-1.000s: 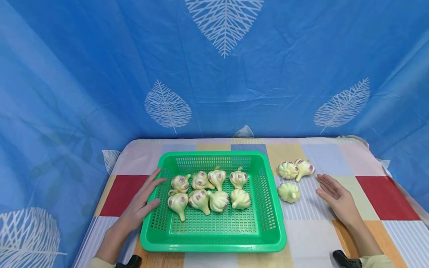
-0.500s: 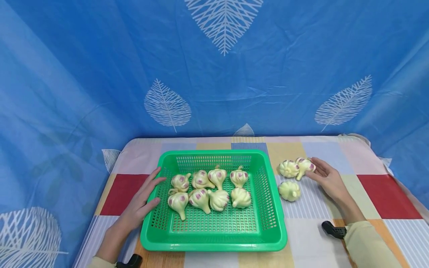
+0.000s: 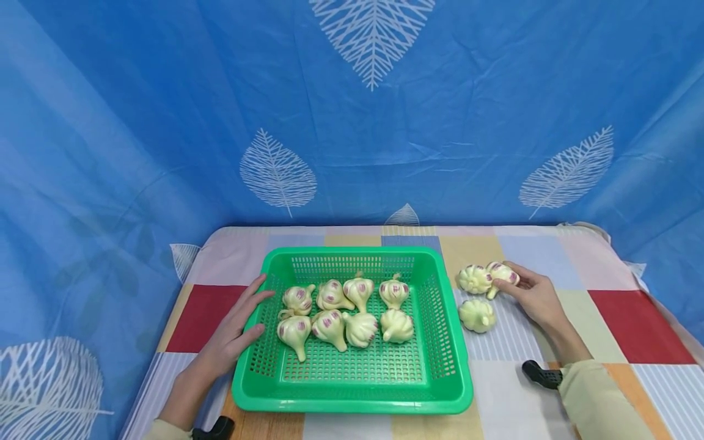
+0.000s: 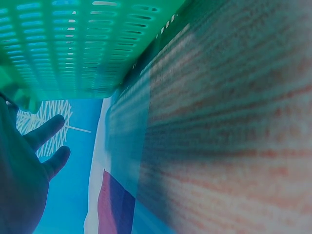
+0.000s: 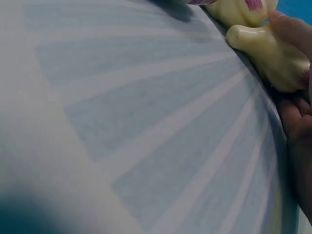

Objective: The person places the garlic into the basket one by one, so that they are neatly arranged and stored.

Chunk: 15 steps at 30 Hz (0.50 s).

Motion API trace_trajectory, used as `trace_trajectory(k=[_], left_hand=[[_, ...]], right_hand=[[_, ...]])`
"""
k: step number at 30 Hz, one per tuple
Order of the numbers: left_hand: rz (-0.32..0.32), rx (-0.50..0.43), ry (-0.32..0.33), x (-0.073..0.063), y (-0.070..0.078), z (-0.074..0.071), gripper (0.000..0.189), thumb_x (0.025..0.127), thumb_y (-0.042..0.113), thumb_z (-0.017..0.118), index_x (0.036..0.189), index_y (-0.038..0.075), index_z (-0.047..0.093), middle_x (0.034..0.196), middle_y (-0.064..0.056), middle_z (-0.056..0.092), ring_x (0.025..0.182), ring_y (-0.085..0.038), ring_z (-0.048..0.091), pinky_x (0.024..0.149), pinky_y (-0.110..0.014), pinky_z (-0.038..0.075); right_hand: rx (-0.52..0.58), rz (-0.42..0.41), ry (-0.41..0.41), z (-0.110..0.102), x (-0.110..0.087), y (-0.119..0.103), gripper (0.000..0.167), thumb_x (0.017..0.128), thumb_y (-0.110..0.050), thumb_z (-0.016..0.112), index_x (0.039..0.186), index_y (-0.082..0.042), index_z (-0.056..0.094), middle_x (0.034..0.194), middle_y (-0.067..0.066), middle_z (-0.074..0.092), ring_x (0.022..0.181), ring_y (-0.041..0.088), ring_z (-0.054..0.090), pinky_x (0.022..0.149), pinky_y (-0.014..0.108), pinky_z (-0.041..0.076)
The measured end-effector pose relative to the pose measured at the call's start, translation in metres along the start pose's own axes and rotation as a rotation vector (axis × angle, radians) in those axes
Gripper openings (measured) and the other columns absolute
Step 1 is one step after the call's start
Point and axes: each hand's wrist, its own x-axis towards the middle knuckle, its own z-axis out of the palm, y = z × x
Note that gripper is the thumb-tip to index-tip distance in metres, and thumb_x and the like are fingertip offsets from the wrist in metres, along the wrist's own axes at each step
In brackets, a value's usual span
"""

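Note:
My right hand [image 3: 536, 298] grips a garlic bulb [image 3: 502, 273] with purple marks on the cloth right of the basket, thumb on the near side and fingers round the far side. In the right wrist view the bulb [image 5: 278, 56] sits between thumb and fingers, its stem pointing away from the palm. Two more garlic bulbs lie close by: one [image 3: 475, 279] just left of it, another [image 3: 477, 315] nearer. My left hand [image 3: 222, 342] rests with spread, straight fingers at the left rim of a green plastic basket [image 3: 352, 406]. Several garlic bulbs [image 3: 329, 329] lie inside it in two rows.
A patchwork cloth [image 3: 550, 250] covers the table. Blue curtains with white leaf prints [image 3: 374, 153] hang behind and at both sides. Dark wrist cameras show below each hand, the right one [image 3: 541, 374] over the cloth.
My right hand has moved left and away from me to the garlic bulb and closed its fingers and thumb round it. The left hand and basket have stayed in place.

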Motion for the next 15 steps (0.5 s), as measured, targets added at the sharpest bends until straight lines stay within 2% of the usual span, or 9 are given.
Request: trace_trajectory(k=[6,15], left_hand=[[0.004,0.007,0.002,0.001,0.002,0.000,0.059,0.091,0.013,0.059,0.149,0.010,0.045,0.167,-0.003,0.016,0.149,-0.017,0.019,0.099,-0.068,0.039],[0.002,-0.007,0.003,0.001,0.004,0.000,0.058,0.092,0.013,0.058,0.149,0.009,0.045,0.167,-0.003,0.016,0.149,-0.016,0.018,0.100,-0.070,0.037]], right_hand=[[0.001,0.021,-0.007,-0.002,-0.003,0.000,0.072,0.093,-0.032,0.075,0.147,0.006,0.046,0.141,0.033,0.049,0.099,-0.017,0.049,0.077,0.007,0.045],[-0.082,0.057,-0.001,-0.013,-0.007,-0.008,0.075,0.093,-0.041,0.073,0.147,0.002,0.047,0.141,0.030,0.052,0.097,-0.012,0.048,0.072,0.009,0.043]])
